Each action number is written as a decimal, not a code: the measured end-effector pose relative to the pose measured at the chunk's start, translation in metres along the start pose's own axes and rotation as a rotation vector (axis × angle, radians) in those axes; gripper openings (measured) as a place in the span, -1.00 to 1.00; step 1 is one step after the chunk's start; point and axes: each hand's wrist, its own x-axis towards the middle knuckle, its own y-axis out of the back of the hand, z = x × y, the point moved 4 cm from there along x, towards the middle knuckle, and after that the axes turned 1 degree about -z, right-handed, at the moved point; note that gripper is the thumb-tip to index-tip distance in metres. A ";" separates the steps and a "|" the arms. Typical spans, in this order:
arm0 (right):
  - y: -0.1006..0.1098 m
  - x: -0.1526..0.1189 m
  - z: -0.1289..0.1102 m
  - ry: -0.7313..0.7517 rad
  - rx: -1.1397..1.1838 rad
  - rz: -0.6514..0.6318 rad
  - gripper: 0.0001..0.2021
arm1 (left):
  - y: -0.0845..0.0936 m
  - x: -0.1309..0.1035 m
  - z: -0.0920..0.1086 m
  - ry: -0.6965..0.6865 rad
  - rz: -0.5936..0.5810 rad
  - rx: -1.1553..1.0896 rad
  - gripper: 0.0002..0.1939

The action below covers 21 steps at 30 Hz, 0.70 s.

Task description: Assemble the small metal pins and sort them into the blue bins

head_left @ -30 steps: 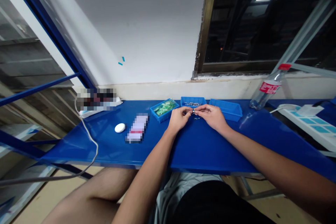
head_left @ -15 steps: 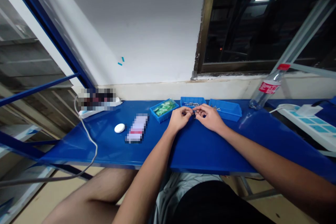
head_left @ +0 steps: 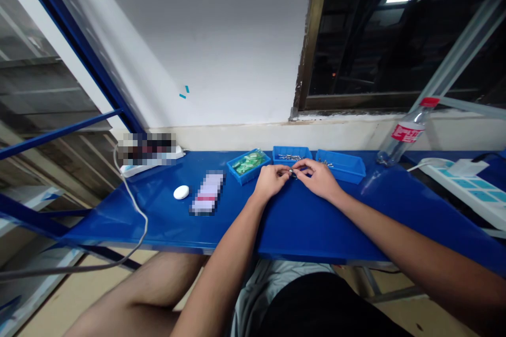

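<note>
My left hand (head_left: 272, 179) and my right hand (head_left: 315, 177) meet fingertip to fingertip above the blue table (head_left: 312, 226). Both are closed in a pinch around a small metal piece (head_left: 291, 171), mostly hidden by the fingers and too small to name. Just behind the hands stands a blue bin (head_left: 292, 150) with several thin metal pieces (head_left: 290, 157) in it. Left of it, a tilted blue bin (head_left: 242, 179) holds green packets (head_left: 250, 162). Another blue bin (head_left: 343, 168), behind my right hand, has a few metal pieces at its left end.
A round white object (head_left: 181, 192) and a blurred-out flat object (head_left: 208, 193) lie to the left. A plastic bottle (head_left: 406, 132) with a red cap leans at the back right. Power strips (head_left: 470, 184) sit at both ends; a cable (head_left: 143, 221) hangs over the left front edge.
The fingers have shifted slightly around the small metal piece, and more of it shows between the fingertips. The bins and other objects stay where they were; the view has moved a little.
</note>
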 end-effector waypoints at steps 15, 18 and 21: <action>-0.002 0.002 0.010 0.002 -0.008 0.024 -0.80 | -0.001 -0.002 0.008 -0.048 0.022 -0.222 -0.60; 0.001 0.003 0.005 0.051 -0.089 0.021 -0.82 | 0.001 -0.004 0.010 -0.028 0.031 -0.165 -0.69; 0.003 0.003 0.003 0.037 -0.085 0.035 -0.87 | 0.003 -0.004 0.013 -0.034 -0.020 -0.097 -0.61</action>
